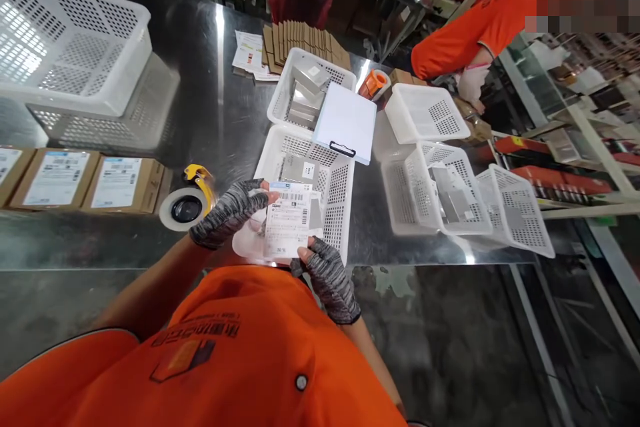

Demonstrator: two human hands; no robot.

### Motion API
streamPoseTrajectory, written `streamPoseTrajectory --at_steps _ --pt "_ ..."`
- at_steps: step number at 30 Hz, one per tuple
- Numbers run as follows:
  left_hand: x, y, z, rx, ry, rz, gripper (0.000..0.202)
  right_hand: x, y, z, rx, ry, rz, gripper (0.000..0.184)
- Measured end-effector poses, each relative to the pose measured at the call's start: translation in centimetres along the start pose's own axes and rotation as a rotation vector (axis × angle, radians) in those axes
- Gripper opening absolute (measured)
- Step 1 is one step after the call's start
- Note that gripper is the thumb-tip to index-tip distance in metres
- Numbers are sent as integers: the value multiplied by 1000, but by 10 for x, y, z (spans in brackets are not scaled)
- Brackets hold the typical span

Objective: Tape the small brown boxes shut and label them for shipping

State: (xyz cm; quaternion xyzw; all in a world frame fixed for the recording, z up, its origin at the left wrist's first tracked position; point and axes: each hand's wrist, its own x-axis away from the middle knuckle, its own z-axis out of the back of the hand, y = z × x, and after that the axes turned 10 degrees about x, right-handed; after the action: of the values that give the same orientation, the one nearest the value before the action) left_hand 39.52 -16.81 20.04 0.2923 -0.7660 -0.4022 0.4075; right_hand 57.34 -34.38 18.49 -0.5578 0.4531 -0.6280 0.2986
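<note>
Between my two hands is a white shipping label [287, 221] with printed text and barcodes. My left hand [231, 212], in a grey fingerless glove, pinches its upper left edge. At its lower right corner, my right hand [327, 275] grips it with thumb and fingers, also gloved. The label hangs over a white perforated basket [340, 207] at the table's front edge. Inside that basket lies a silver-grey box [299, 170] with a small sticker, partly hidden by the label. A clipboard with white paper [346, 121] rests across this basket and the one behind it.
On the left are a yellow tape dispenser [199, 181], labelled cardboard boxes [116, 183] and stacked white baskets [125, 90]. Folded cartons [305, 37] stand behind the rear basket [275, 107]. More baskets [430, 113] sit right, near a co-worker's orange sleeve [450, 40]. An orange tape dispenser [371, 85] lies nearby.
</note>
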Motion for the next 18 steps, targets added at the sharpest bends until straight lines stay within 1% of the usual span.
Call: streamPoseTrajectory --at_steps 2,6,10,12,14,18 --pt "3 -1 2 -15 16 14 60 0 -1 -1 -5 -16 -11 47" --pt "6 -2 5 -38 22 -14 53 1 -6 -1 9 -61 -38 45" --pt "9 1 3 -23 69 49 53 -1 -6 0 16 -72 -48 47" --pt "8 1 2 -10 78 43 52 -2 -2 0 15 -64 -57 48" --pt "6 0 3 -21 65 14 50 -3 3 1 9 -49 -61 49" --pt "2 -3 6 -60 9 -3 55 -6 10 3 17 -28 -57 51"
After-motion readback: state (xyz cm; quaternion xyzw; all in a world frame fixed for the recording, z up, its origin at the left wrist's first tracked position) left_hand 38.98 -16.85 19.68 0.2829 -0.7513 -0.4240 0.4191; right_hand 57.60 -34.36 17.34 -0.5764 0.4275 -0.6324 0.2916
